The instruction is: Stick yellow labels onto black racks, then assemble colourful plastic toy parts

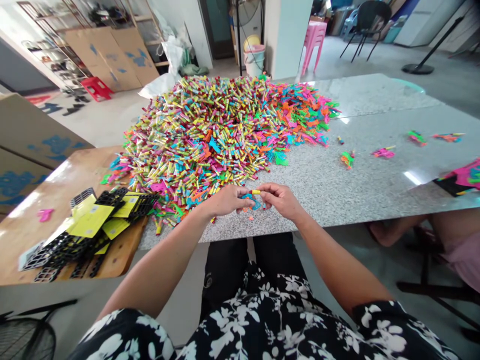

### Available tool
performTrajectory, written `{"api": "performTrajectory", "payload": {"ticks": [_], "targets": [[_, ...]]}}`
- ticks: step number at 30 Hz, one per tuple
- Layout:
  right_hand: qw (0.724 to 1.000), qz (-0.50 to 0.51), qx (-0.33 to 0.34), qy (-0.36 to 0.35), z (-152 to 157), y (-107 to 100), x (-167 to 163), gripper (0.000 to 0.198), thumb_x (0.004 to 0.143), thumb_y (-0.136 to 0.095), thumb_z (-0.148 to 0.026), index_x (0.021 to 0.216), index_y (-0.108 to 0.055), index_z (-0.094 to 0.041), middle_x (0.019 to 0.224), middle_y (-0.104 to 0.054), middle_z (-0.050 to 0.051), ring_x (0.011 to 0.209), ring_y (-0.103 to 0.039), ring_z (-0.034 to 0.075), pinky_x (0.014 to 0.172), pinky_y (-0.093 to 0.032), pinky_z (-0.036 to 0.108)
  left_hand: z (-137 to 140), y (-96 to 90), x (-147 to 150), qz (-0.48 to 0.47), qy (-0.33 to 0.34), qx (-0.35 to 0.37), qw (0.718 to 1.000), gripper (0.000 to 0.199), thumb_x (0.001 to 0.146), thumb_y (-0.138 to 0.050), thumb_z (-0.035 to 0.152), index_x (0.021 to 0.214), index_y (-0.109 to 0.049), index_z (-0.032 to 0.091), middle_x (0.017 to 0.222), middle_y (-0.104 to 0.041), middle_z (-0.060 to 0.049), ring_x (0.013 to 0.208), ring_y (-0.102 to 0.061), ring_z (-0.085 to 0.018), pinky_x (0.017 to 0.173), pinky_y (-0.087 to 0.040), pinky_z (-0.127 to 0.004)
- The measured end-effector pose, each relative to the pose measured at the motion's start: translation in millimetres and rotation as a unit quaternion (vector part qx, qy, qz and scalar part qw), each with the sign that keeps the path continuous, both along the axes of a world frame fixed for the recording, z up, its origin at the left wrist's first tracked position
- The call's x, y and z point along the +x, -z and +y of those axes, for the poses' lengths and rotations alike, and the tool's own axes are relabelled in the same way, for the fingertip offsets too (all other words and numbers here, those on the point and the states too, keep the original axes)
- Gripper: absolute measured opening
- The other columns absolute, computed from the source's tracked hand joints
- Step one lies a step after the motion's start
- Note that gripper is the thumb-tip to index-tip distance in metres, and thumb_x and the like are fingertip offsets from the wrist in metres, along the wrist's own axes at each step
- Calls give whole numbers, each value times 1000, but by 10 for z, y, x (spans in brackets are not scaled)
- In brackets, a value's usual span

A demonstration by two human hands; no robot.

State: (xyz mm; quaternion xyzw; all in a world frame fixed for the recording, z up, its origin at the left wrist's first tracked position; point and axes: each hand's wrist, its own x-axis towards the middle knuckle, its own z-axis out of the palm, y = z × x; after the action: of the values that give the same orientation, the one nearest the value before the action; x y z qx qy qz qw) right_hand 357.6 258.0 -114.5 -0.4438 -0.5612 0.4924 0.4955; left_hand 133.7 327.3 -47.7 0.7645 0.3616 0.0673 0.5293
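Close to the table's near edge, my left hand [227,200] and my right hand [281,200] meet with fingers pinched. Between the fingertips is a small yellow tube [255,192] with a red end; my right hand grips it at the yellow end. A blue plastic piece [254,202] shows just below the tube, at my left fingers, which partly cover it. Right behind my hands rises a big pile of small coloured tubes [202,130]. Green, orange, pink and blue plastic pieces [300,112] make up its right side.
Black mesh pieces with yellow cards [90,220] lie on the wooden table [125,255] at left, near a pink piece [45,215]. Several small coloured assemblies [383,152] are scattered on the granite tabletop [318,185]. Another person's leg [405,227] shows at right.
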Motion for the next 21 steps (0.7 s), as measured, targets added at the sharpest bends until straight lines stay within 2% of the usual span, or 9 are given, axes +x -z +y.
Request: {"api": "performTrajectory", "payload": {"ticks": [2, 6, 12, 16, 21], "targets": [[1000, -1, 4, 7, 2, 9, 26, 35, 91, -77, -50, 113, -79, -22, 89, -76, 1, 60, -65, 12, 60, -58, 28, 6, -41, 10, 2, 12, -13, 1000, 23, 86, -77, 41, 92, -79, 19, 65, -64, 2, 56, -58, -12, 56, -40, -24], [999, -22, 23, 25, -3, 0, 47, 29, 91, -78, -45, 110, -81, -24, 85, -75, 0, 63, -67, 14, 62, -59, 29, 29, -62, 20, 11, 21, -37, 999, 23, 86, -77, 42, 87, -78, 19, 61, -63, 2, 54, -55, -12, 55, -38, -24], [994, -42, 84, 59, -49, -23, 23, 21, 95, -74, -40, 110, -82, -28, 104, -75, 5, 81, -70, 17, 72, -61, 32, 103, -51, 25, 8, 22, -73, 997, 27, 85, -78, 45, 92, -79, 18, 61, -62, 1, 53, -52, -11, 52, -33, -24], [992, -32, 85, 85, -56, -13, 12, 23, 96, -73, -41, 112, -82, -29, 106, -74, 4, 77, -70, 17, 72, -62, 33, 151, -91, 30, 23, 30, -69, 997, 30, 85, -78, 48, 92, -80, 19, 59, -62, 1, 52, -50, -11, 51, -31, -24], [993, -34, 87, 72, -59, 24, 8, 20, 95, -74, -38, 110, -83, -29, 103, -74, 4, 76, -69, 17, 71, -61, 33, 183, -72, 30, 34, 34, -67, 997, 33, 84, -79, 52, 87, -79, 20, 59, -62, 0, 51, -50, -12, 51, -32, -25]]}}
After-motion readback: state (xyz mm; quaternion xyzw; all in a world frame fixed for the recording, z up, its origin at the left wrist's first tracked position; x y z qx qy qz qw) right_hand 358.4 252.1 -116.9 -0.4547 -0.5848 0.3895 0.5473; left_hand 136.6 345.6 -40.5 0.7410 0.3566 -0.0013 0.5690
